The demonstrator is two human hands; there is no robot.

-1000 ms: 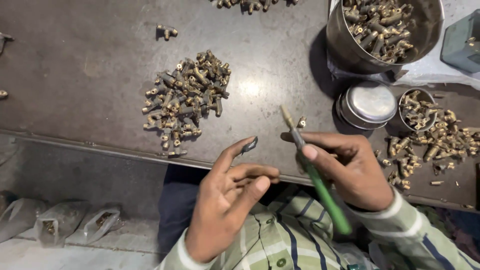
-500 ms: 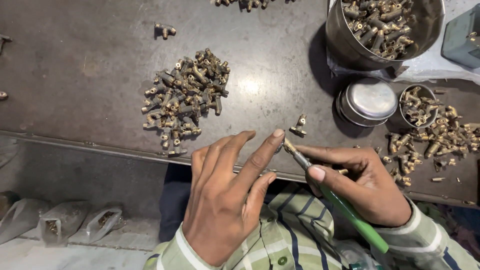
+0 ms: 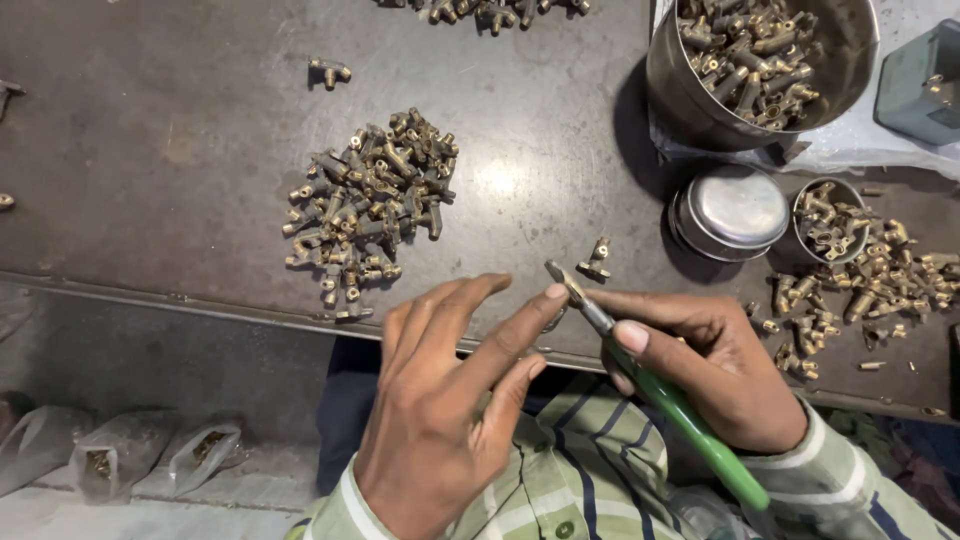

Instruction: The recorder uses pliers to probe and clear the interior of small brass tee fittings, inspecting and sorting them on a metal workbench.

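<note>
**Hands and a green-handled tool over a bench of brass fittings**

While the right hand [image 3: 715, 375] wraps its fingers around a green-handled tool [image 3: 660, 395], the metal tip of that tool points up and to the left, toward the near edge of the dark metal table [image 3: 150, 190]. The grip is firm, with the thumb lying along the shaft just above the green handle. The left hand [image 3: 440, 420] sits beside it with fingers stretched out and loosely spread; its index fingertip touches the tool's tip, and whether a small part is pinched there cannot be told.

Just beyond the tool's tip a single small brass fitting [image 3: 598, 260] lies alone on the table. Farther left is a heap of brass fittings [image 3: 370, 215], with one stray fitting [image 3: 330, 72] well apart above it. At the upper right stands a large steel pot [image 3: 850, 80] filled with the same parts. Near it sit a small round lidded tin [image 3: 735, 212] and a small open cup [image 3: 828, 215] holding fittings, with more scattered fittings [image 3: 860, 290] spread beside the right hand. Below the table's edge, at the lower left, lie clear plastic bags [image 3: 150, 450].
</note>
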